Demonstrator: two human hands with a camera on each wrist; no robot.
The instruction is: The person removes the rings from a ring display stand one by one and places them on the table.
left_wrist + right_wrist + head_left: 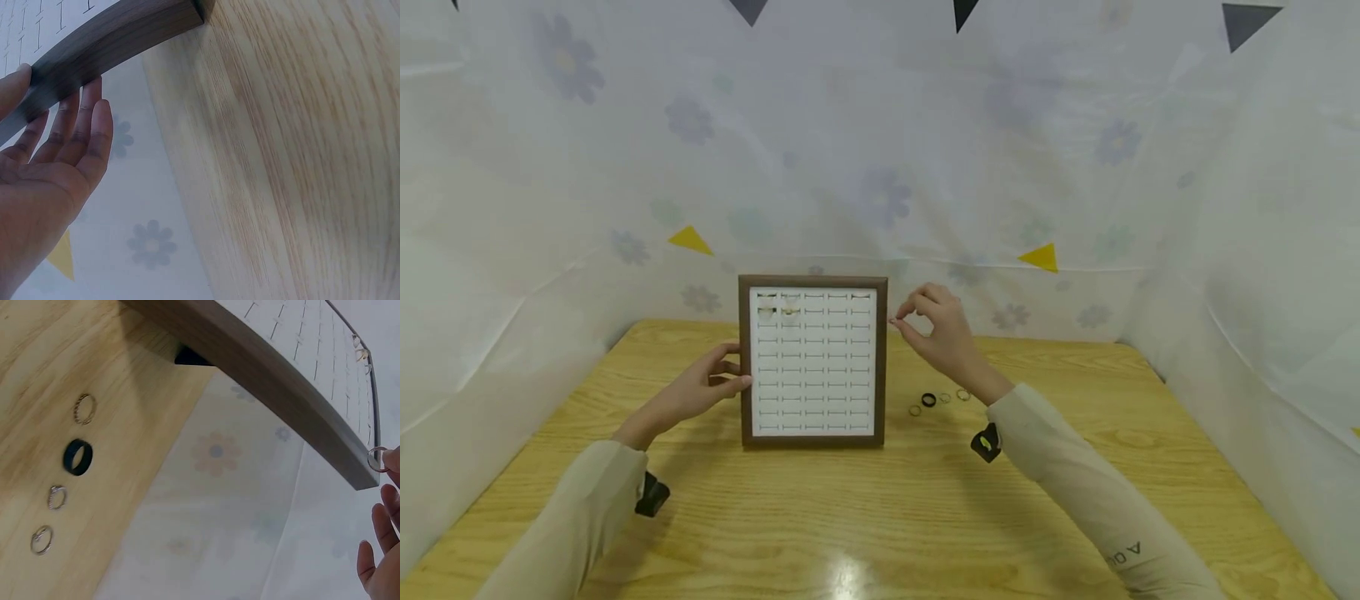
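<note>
Brown wooden-framed white ring display board point(813, 362) stands upright on the table, left hand point(700, 390) steadying its left edge with relaxed fingers; right hand point(942, 332) pinches a thin silver ring point(377, 459) beside its upper right corner.

Thin ring point(377, 459) pinched at display frame point(269, 375) corner; four rings point(77, 456) on table point(50, 356).

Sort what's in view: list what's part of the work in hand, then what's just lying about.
In hand:
ring display board, steadied by the left hand
small ring, pinched by the right hand
four loose rings on the table

Lying about:
flowered sheet
</note>
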